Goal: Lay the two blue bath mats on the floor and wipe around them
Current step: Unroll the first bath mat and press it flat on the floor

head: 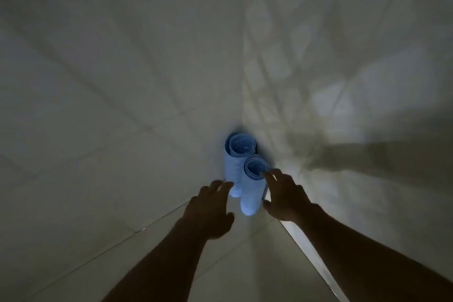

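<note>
While both blue mats were rolled up and standing on end, touching each other in a dim corner of the floor (pixel 228 260), nothing had been laid out, so I'd call this step one: the pick-up. The left hand (pixel 210 208) was beside the farther roll (pixel 239 149) and the right hand (pixel 284 193) at the rim of the nearer roll (pixel 252 189). Each grip was spread apart, holding nothing, though I couldn't tell if fingertips touched. Next, I reckon: wrap round one roll, lift it clear, unroll it flat.

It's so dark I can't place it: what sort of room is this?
Probably a bathroom or shower corner: pale tiled walls meet a tiled floor, and two rolled blue mats stand upright there.
</note>
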`<state>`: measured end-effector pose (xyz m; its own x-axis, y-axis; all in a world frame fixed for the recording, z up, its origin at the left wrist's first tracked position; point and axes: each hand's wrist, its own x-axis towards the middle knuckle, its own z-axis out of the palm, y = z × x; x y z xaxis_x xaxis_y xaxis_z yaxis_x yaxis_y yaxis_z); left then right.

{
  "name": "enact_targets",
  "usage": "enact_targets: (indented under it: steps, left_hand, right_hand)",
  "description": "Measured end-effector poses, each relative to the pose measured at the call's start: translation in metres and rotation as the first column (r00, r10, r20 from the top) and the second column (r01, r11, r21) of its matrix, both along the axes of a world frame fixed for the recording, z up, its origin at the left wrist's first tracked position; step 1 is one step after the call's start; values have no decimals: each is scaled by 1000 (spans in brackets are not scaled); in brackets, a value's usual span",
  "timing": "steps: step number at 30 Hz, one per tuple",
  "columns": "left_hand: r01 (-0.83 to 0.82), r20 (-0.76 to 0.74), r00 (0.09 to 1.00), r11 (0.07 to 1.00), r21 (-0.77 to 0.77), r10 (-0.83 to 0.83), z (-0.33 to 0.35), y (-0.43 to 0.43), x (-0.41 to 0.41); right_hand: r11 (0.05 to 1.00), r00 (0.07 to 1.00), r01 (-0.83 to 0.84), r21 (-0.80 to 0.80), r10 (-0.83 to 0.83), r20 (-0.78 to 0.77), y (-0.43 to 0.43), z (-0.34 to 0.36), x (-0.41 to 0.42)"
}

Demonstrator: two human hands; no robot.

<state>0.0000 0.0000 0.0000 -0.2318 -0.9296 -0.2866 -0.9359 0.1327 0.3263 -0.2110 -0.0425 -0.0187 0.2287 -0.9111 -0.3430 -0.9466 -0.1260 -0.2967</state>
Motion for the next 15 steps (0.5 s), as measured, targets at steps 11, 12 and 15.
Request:
enact_targets:
  steps: [11,12,15]
  left_hand:
    - [58,-85,992,942,-331,-91,-210,-96,-8]
    - [59,-106,989,934,-353,-102,-218,-94,-5]
    - [37,-170,978,909,-416,-118,-223,-65,14]
  right_hand:
    - [877,995,-9,-480,54,79,-76,-198,5]
    - [849,990,-63,-525,119,75,-75,-202,6]
    - [823,949,-224,-522,306,76,-54,-190,17]
